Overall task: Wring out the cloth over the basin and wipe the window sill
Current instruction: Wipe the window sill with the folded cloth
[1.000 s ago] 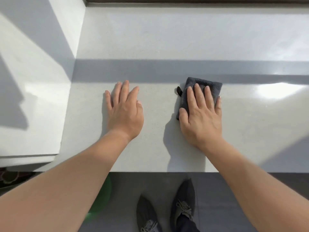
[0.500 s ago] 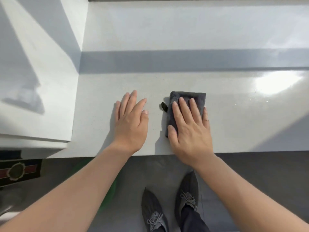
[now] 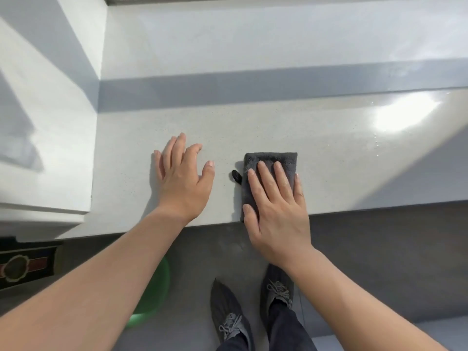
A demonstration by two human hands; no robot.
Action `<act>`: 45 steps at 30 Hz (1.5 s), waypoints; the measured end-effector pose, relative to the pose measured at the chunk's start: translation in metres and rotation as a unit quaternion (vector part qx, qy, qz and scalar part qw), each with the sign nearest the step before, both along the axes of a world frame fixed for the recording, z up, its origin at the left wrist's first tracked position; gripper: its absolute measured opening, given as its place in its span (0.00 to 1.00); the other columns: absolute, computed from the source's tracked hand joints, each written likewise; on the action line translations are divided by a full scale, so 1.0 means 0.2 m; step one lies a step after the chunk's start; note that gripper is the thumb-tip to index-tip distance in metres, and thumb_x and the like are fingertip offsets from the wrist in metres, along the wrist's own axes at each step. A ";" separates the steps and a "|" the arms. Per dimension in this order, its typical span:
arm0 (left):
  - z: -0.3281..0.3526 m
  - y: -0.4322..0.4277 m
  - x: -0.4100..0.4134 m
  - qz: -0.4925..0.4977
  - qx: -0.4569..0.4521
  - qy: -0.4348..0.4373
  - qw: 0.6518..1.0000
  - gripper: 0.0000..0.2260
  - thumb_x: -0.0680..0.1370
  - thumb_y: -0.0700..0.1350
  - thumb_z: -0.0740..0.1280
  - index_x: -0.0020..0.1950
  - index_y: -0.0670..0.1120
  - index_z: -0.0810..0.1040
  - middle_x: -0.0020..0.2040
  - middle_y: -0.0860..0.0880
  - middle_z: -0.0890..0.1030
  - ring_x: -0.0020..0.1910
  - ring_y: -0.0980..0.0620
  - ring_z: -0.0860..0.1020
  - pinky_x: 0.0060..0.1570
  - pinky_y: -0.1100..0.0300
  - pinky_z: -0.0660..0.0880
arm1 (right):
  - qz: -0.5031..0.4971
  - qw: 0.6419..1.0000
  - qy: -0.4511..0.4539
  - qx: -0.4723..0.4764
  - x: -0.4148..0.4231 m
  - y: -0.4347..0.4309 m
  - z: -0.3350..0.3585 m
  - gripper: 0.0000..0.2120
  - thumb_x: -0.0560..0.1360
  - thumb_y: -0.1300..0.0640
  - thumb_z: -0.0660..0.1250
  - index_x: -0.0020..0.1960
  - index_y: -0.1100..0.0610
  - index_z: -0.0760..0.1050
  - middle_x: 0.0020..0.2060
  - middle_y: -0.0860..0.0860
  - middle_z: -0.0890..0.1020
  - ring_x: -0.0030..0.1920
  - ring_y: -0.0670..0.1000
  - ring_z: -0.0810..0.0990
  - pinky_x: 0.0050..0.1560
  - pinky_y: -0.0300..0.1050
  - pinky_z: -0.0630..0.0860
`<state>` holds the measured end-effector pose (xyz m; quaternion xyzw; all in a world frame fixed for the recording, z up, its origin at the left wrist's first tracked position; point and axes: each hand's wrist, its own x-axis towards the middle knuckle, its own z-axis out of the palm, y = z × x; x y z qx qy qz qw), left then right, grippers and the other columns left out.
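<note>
Head view, right hand (image 3: 278,211) pressing cloth (image 3: 271,162), sill (image 3: 329,160)

1. Both forearms, the left forearm (image 3: 101,282) and the right forearm (image 3: 367,295), are bare from the wrist to the edge of the view.
2. The left grip (image 3: 182,181) and the right grip (image 3: 276,209) are bare hands with short, trimmed nails.
3. The left shoe (image 3: 225,305) and the right shoe (image 3: 276,287) are dark grey knit trainers with paler grey laces.
4. The trousers (image 3: 288,328) are dark, and their hems cover the shoes' collars.
</note>
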<state>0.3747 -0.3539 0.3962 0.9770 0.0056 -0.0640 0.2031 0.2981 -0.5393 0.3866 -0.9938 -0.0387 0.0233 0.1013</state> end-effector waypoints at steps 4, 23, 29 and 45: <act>0.04 -0.08 0.04 -0.044 -0.038 -0.047 0.997 0.21 0.81 0.54 0.53 0.73 0.49 0.66 0.81 0.48 0.54 0.80 0.52 0.46 0.77 0.48 0.37 | 0.118 0.993 0.009 -0.001 0.01 -0.11 0.02 0.29 0.80 0.44 0.54 0.80 0.50 0.58 0.80 0.48 0.59 0.81 0.53 0.51 0.78 0.60 0.51; 0.01 -0.40 0.23 -0.060 0.048 0.001 0.997 0.26 0.82 0.54 0.48 0.80 0.53 0.51 0.82 0.50 0.44 0.80 0.52 0.40 0.77 0.50 0.37 | -0.113 0.993 0.041 -0.001 0.43 -0.74 0.03 0.31 0.78 0.43 0.48 0.81 0.48 0.53 0.81 0.48 0.54 0.81 0.52 0.46 0.79 0.59 0.44; -0.03 -0.41 0.26 -0.052 0.066 -0.017 0.996 0.27 0.80 0.55 0.49 0.80 0.52 0.54 0.82 0.48 0.47 0.80 0.51 0.43 0.77 0.49 0.39 | 0.051 0.998 0.031 0.005 0.43 -0.35 0.04 0.31 0.80 0.44 0.50 0.81 0.51 0.54 0.81 0.50 0.55 0.81 0.55 0.46 0.78 0.61 0.45; -0.04 -0.42 0.37 0.007 -0.005 -0.030 0.999 0.17 0.81 0.52 0.54 0.67 0.49 0.71 0.77 0.45 0.62 0.76 0.46 0.56 0.74 0.48 0.49 | 0.041 0.998 0.032 0.024 0.90 -0.40 -0.05 0.30 0.80 0.43 0.49 0.81 0.49 0.52 0.81 0.48 0.53 0.81 0.54 0.45 0.79 0.59 0.40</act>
